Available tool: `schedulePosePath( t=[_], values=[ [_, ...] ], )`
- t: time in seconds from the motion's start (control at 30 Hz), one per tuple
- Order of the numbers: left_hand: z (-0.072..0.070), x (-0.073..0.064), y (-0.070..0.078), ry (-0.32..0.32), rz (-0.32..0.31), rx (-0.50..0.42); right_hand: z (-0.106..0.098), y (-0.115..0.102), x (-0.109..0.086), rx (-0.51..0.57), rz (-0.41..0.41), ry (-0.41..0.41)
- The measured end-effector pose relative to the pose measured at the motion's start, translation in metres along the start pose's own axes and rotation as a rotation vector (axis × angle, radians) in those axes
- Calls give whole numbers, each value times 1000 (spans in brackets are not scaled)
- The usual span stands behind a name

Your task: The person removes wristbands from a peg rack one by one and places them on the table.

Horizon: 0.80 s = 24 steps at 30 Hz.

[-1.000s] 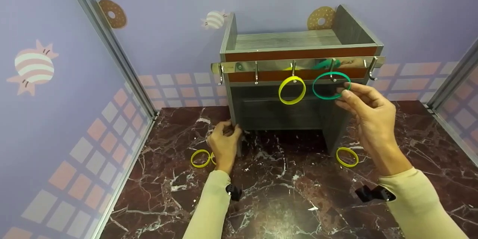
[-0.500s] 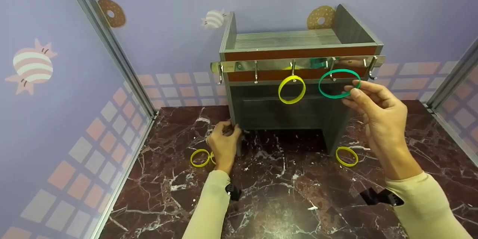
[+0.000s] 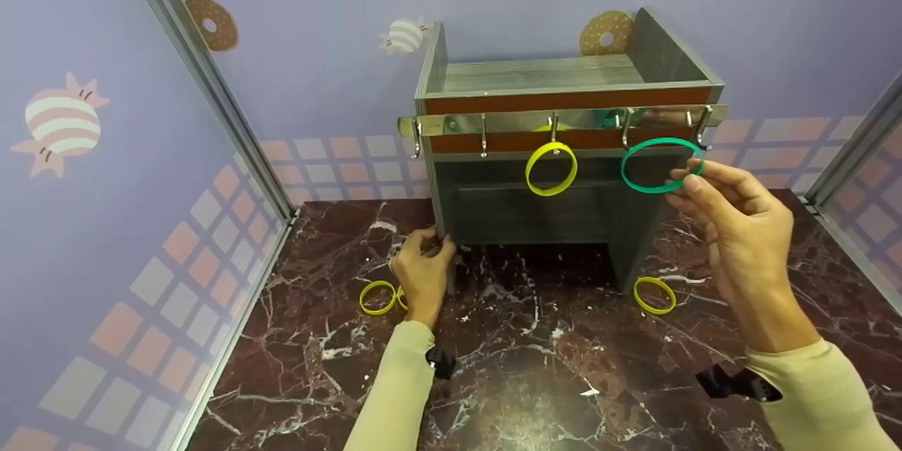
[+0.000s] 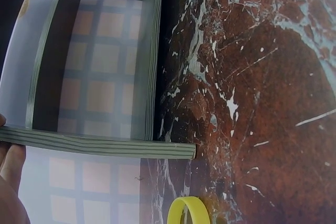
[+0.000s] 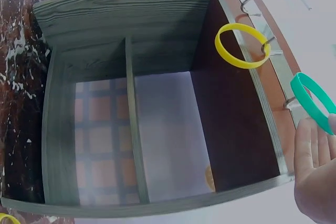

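In the head view my left hand [image 3: 423,264] grips the left side panel of a grey wooden shelf unit [image 3: 539,74], low down. Fingers and thumb lie on both faces of that panel in the left wrist view. My right hand [image 3: 748,232] pinches a green wristband [image 3: 652,190] by its right edge, in front of the hook rail [image 3: 511,122]. It is held near the two rightmost hooks; in the right wrist view the green wristband [image 5: 310,106] appears beside a hook. A yellow wristband [image 3: 550,193] hangs from the middle hook.
On the dark marble tabletop [image 3: 528,380], a yellow wristband [image 3: 378,313] lies left of the unit, another partly hidden behind my left hand. One more yellow wristband [image 3: 637,294] lies by the unit's right foot. Patterned walls [image 3: 296,49] stand behind and at both sides.
My right hand has drawn the green wristband to the right, from in front of the fourth hook towards the fifth, ending slightly lower. The left hand and the hanging yellow wristband stay in place.
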<state>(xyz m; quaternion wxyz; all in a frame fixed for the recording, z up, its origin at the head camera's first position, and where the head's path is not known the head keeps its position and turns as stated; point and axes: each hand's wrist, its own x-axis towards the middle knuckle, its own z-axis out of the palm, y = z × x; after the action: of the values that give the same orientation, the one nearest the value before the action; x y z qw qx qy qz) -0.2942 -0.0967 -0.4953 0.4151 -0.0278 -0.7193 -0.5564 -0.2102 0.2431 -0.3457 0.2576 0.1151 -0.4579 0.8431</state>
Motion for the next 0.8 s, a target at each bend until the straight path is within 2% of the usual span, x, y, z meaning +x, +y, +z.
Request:
schedulePosePath(
  t=[0.27, 0.53, 0.8],
  values=[
    [-1, -1, -1, 8, 21, 35, -14, -2, -3, 47, 24, 13],
    [0, -1, -3, 14, 30, 6, -27, 0, -7, 87, 36, -6],
    [0, -1, -3, 15, 41, 10, -35, 1, -11, 51, 45, 55]
  ],
)
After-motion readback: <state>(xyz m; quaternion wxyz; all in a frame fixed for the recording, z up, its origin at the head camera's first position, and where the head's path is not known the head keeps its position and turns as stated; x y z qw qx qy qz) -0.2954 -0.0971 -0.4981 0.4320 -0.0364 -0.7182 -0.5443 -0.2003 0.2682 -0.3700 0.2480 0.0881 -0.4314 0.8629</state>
